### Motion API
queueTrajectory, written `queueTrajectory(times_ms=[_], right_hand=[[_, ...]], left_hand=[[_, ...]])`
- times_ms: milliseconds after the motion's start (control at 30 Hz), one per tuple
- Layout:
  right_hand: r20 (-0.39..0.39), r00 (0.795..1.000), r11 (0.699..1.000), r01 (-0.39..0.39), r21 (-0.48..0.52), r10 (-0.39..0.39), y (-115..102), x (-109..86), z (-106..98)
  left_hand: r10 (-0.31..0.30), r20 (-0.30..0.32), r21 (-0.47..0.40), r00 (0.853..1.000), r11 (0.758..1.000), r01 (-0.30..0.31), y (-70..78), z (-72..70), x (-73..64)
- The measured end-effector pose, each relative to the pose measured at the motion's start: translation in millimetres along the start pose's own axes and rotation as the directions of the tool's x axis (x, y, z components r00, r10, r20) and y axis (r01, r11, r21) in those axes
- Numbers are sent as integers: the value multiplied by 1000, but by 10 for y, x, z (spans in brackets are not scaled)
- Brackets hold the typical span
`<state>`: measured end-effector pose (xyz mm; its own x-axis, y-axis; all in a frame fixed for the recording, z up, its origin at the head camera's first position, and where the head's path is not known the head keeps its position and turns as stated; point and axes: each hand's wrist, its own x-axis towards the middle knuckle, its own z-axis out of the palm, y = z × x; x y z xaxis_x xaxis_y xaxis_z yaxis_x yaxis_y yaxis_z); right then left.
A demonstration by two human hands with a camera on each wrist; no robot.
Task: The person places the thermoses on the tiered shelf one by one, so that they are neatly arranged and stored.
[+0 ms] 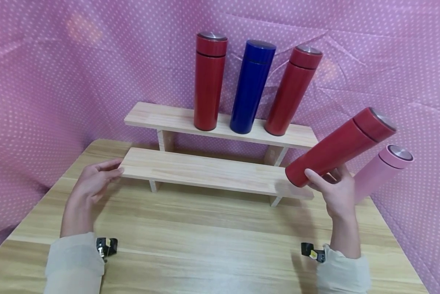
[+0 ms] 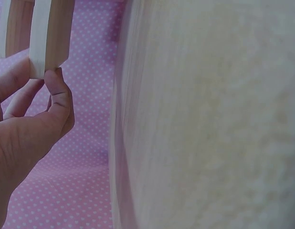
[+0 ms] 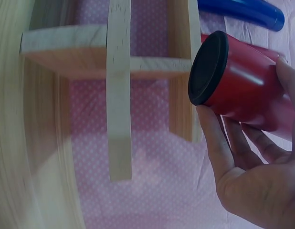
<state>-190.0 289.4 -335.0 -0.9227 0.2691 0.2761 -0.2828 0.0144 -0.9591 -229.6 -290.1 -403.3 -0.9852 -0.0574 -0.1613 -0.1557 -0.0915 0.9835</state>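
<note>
My right hand point(image 1: 337, 192) grips a red thermos flask point(image 1: 339, 145) near its base, tilted with the steel-topped lid up to the right. Its black bottom point(image 3: 209, 69) faces the shelf in the right wrist view. The base overlaps the right end of the lower shelf board point(image 1: 205, 169) in the head view. At the other end of that board, my left hand point(image 1: 92, 179) pinches the corner between thumb and fingers; the left wrist view shows the fingertips on the board's end point(image 2: 45, 43). Behind my right hand stands a pink thermos flask point(image 1: 381, 171), partly hidden.
On the upper shelf board point(image 1: 161, 114) stand a red flask point(image 1: 209, 85), a blue flask point(image 1: 252, 90) and another red flask point(image 1: 293, 92). The two-step wooden rack sits on a wood-grain table point(image 1: 205, 237). Pink dotted cloth point(image 1: 113, 61) hangs behind and at both sides.
</note>
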Motion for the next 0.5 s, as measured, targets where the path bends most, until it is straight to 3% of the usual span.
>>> queueTrajectory(times_ms=[167,500], right_hand=[[40,999,998,14,-57,-12,9,-3,143],[127,991,976,65,-209,-39,31,-5,436]], left_hand=[[-18,-4,48,1000,999,18,10,13,1],[7,2,11,1000,1000,-7,2,4,9]])
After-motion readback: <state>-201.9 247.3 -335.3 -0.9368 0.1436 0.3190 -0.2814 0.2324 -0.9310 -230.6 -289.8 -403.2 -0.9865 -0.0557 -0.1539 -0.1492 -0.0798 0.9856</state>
